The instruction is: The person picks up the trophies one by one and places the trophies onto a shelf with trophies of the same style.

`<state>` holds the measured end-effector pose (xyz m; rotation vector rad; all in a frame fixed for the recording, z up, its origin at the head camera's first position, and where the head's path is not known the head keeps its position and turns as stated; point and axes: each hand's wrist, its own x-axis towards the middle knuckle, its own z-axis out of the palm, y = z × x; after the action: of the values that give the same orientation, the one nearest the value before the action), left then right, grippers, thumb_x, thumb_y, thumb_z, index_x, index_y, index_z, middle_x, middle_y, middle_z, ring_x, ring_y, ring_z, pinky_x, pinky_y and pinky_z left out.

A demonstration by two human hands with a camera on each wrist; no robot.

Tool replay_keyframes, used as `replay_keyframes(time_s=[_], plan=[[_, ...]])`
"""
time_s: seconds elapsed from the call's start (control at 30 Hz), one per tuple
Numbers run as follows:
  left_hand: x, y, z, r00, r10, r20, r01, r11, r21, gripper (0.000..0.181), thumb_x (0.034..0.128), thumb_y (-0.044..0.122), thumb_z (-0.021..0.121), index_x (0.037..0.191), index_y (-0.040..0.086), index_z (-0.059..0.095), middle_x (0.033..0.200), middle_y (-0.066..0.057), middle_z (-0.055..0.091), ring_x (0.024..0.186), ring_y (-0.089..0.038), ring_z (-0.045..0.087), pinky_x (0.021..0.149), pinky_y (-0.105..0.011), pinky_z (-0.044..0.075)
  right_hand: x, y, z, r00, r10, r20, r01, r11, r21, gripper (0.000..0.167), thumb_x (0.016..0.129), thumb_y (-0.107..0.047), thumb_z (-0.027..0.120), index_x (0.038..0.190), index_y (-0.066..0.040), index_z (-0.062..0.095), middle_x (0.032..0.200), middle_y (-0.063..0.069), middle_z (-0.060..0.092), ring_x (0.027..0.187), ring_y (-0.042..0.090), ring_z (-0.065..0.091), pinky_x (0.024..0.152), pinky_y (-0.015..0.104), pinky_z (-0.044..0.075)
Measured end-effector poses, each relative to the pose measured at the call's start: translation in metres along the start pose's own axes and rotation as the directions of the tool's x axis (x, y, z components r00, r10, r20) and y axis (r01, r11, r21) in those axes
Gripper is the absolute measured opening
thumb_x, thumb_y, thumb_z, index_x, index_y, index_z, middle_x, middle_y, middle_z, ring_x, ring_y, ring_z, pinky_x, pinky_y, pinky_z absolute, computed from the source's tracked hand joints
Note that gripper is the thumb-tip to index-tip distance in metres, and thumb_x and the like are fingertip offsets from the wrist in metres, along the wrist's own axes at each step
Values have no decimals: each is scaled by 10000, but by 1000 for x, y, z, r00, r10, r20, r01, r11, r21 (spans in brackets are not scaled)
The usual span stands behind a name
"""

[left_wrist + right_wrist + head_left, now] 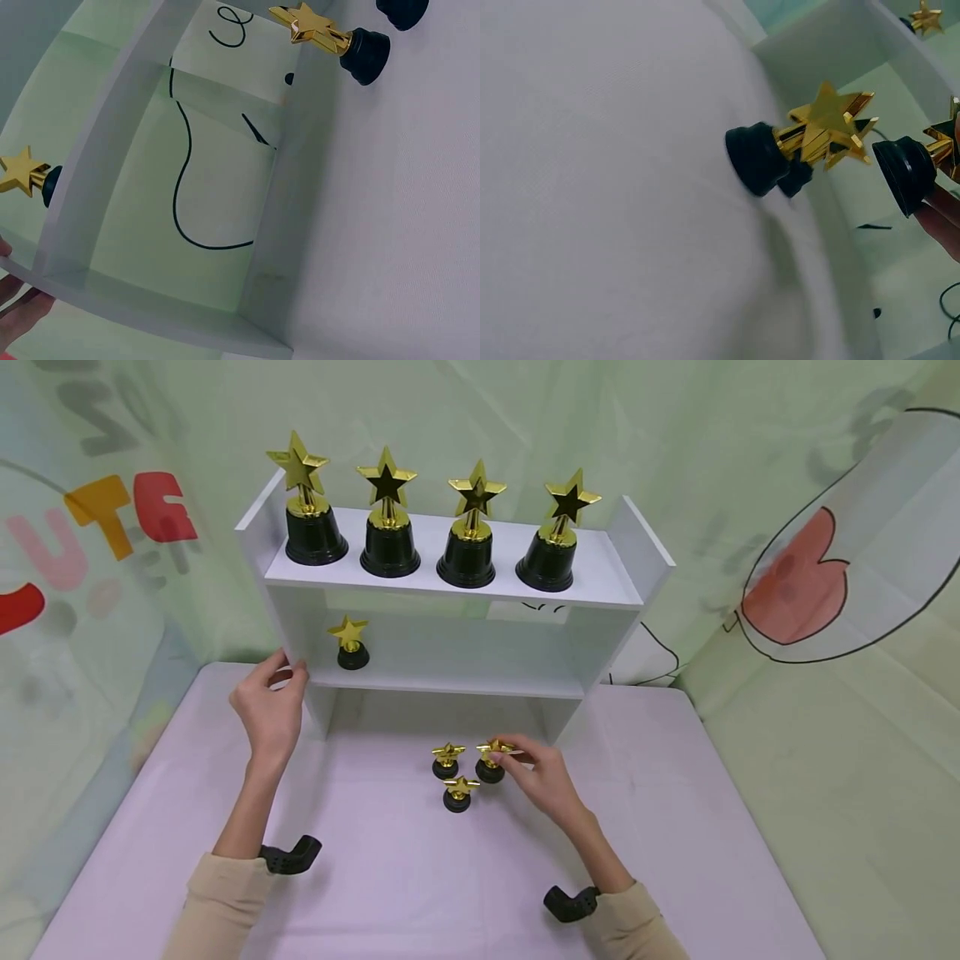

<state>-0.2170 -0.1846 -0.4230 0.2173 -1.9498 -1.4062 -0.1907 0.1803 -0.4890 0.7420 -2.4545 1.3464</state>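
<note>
In the head view my right hand (543, 777) pinches the gold star top of a small trophy (490, 770) with a black base. The right wrist view shows the same trophy (904, 174) at its right edge, fingers (941, 225) beside it. Two more small trophies, one behind (446, 769) and one in front (457, 800), stand on the table close by. My left hand (272, 706) holds the left side panel of a white shelf (450, 681), thumb on one face and fingers on the other. On its middle board, near that hand, stands a small star trophy (352, 655).
Several larger star trophies, such as the leftmost one (315, 535), line the top board. A pale cloth covers the table (390, 877). Printed curtains (825, 735) hang behind and at both sides. Each wrist carries a black camera mount (292, 855).
</note>
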Motion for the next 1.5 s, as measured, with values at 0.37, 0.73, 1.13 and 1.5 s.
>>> replay_keyframes(time_s=[0.37,0.73,1.13,1.5], plan=[[1,-1,1,1000,1,1,-1,1000,2,274,957,52,668,1211,57,769,1119,-141,773,812,51,631,726,-62,495,29,-35,-6,993,-116,1,116,993,-15,211,918,-39,754,1126,-74,753,1064,72,786,895,204,750,774,336,628],[0,-2,2,1000,18,-3,-18,1000,12,273,949,38,663,1199,44,772,1102,-154,774,791,101,617,726,-46,491,65,-59,-1,993,-118,-11,119,993,19,210,926,-76,759,1135,-54,757,1066,90,783,911,220,753,776,358,630],[1,-2,-1,1000,21,3,-21,1000,-16,272,945,23,674,1199,40,771,1101,-159,773,791,83,636,727,-56,501,120,-80,13,999,-23,27,22,999,30,266,965,-184,736,1191,-43,737,1154,107,758,1046,249,733,820,341,623],[2,-2,0,1000,30,3,-30,1000,-3,280,946,21,660,1204,41,769,1099,-163,774,788,105,624,727,-49,496,152,-84,32,1000,-3,30,1,999,50,280,977,-200,717,1211,-47,735,1199,114,743,1082,269,730,872,355,614]])
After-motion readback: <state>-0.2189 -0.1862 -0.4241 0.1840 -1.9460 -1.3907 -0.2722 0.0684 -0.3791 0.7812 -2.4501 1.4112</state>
